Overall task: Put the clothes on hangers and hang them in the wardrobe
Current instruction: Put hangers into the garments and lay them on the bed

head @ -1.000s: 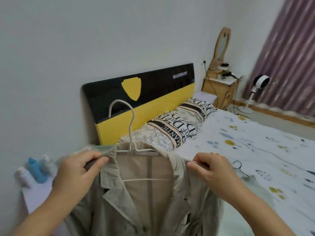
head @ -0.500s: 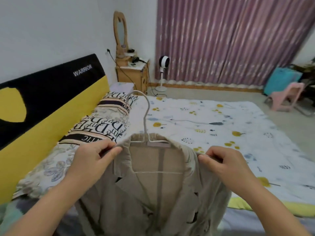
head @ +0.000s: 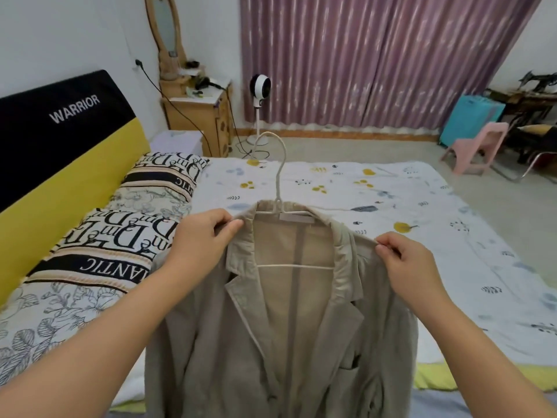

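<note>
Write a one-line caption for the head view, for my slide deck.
Both hands, left hand and right hand, hold a beige jacket on a white hanger above the bed.

Matt beige cloth jacket [head: 280, 342], wrinkled

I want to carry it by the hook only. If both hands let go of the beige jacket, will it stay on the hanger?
Probably. The jacket looks soft and floppy, draping in folds, so it should just hang. Its collar sits around the white hanger, whose thin wire looks smooth; a tilt might let one shoulder slide.
</note>
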